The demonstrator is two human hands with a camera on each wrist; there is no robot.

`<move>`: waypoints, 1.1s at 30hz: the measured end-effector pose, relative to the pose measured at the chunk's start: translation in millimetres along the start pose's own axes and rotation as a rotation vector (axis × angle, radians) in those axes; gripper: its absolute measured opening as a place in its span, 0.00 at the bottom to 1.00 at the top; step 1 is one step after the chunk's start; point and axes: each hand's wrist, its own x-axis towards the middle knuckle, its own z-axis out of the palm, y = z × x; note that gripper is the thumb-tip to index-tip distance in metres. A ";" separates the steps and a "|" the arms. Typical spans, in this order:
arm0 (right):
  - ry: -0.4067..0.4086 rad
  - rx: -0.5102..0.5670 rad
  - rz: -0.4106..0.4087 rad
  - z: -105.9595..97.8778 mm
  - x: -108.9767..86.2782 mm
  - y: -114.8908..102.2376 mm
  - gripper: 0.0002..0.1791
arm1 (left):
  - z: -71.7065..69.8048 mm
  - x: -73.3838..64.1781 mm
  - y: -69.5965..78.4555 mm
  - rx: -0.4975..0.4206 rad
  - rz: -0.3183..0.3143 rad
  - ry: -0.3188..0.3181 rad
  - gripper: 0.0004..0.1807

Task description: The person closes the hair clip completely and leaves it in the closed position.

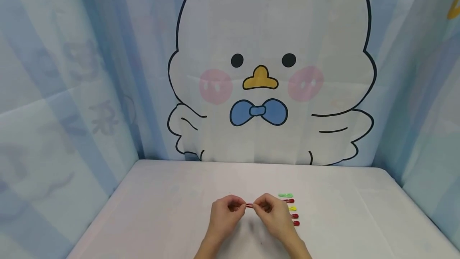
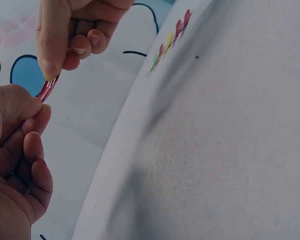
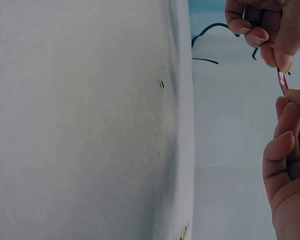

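Note:
A small dark red hair clip is held up between the two hands above the table. My left hand pinches one end of it between thumb and index finger. At the other end, the thumb and index finger of my right hand pinch it too. In the left wrist view the middle of the clip shows between the fingertips, curved and glossy. The right wrist view has the same clip edge-on, its ends hidden under the fingers.
Beside the right hand several snap hair clips lie in a column on the white table: a green clip, a yellow clip and red ones such as the nearest red clip. Behind the table hangs a curtain with a cartoon bird.

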 end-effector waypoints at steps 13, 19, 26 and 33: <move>-0.066 -0.063 -0.082 -3.2 2.1 1.5 0.10 | -2.4 2.3 -4.1 -0.076 -0.078 -0.033 0.03; -0.046 -0.135 -0.159 -4.9 1.6 4.4 0.12 | -2.0 3.1 -5.5 -0.092 -0.080 -0.078 0.03; -0.034 -0.160 -0.200 -6.0 2.0 7.5 0.13 | -5.8 2.4 -3.6 -0.070 -0.033 -0.113 0.03; -0.025 -0.162 -0.188 -5.3 4.8 7.0 0.13 | -12.2 4.0 -4.7 -0.073 -0.026 -0.128 0.05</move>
